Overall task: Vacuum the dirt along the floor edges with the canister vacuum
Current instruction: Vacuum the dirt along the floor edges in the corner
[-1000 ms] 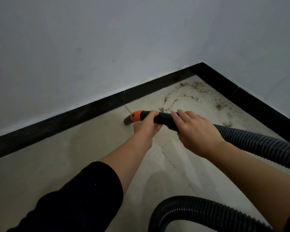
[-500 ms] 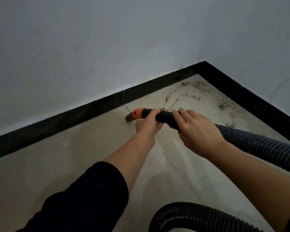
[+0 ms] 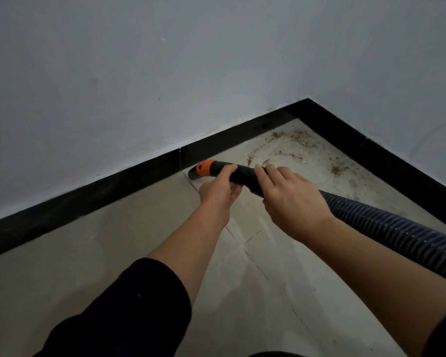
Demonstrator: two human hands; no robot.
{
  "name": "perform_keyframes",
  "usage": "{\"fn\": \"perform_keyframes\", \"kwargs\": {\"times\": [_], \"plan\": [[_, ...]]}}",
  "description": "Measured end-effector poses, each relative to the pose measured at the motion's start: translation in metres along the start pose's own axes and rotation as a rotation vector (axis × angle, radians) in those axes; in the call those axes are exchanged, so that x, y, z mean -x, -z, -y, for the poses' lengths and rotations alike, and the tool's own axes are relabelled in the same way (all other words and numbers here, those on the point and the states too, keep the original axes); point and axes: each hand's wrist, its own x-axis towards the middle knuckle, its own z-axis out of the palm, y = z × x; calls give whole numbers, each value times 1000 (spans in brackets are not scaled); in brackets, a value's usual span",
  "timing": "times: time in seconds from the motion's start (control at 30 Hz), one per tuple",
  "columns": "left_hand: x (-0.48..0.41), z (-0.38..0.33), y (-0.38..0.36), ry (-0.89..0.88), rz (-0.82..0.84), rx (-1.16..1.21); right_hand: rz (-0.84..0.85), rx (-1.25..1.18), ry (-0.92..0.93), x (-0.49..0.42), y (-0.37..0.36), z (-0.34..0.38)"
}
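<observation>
A black vacuum nozzle (image 3: 242, 175) with an orange collar (image 3: 204, 168) points left, its tip right at the black baseboard (image 3: 129, 186). My left hand (image 3: 218, 193) grips the nozzle from below just behind the collar. My right hand (image 3: 291, 202) curls over the nozzle's rear end, where the ribbed black hose (image 3: 386, 228) joins. Brown dirt (image 3: 301, 145) lies scattered on the beige floor tiles in the room corner, to the right of the nozzle tip.
White walls (image 3: 139, 73) meet at a corner at the upper right, both lined with the baseboard. The hose runs off the right edge. A dark curved shape (image 3: 276, 353), probably a loop of hose, shows at the bottom edge.
The nozzle tip has moved a little forward, closer to the baseboard. Both hands keep their hold. The hose loop at the bottom has nearly slipped out of view.
</observation>
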Motion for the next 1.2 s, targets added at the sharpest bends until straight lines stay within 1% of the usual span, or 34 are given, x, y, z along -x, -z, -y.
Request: {"fn": "perform_keyframes", "kwargs": {"times": [0.2, 0.47, 0.83, 1.07, 1.2], "plan": [[-9, 7, -8, 28, 35, -15, 64, 34, -32, -5, -5, -4], [-25, 9, -28, -10, 61, -17, 105, 48, -80, -12, -13, -18], [-34, 9, -40, -37, 71, -37, 107, 37, -64, -17, -12, -27], [-27, 20, -47, -2, 79, -25, 89, -3, -39, -8, -11, -40], [-17, 31, -58, 25, 85, -13, 105, -37, -71, 7, -7, -53]]}}
